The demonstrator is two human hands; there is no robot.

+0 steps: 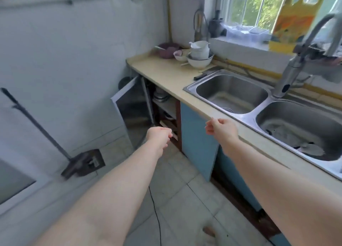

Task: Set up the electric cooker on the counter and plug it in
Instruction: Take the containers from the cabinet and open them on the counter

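Stretched out mid-frame: left hand point(159, 134) and right hand point(220, 129), fingers loosely curled, gripping nothing. No electric cooker in sight (perhaps inside the open cabinet point(164, 107), centre frame, hence the outstretched arms). Likely destined for the counter point(166, 72) above.

Bowls point(199, 56) on counter point(166, 73) — sink point(231, 94) right

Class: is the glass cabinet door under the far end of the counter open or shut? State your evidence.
Open. The cabinet door stands angled away from its frame, and the shelves behind it are exposed.
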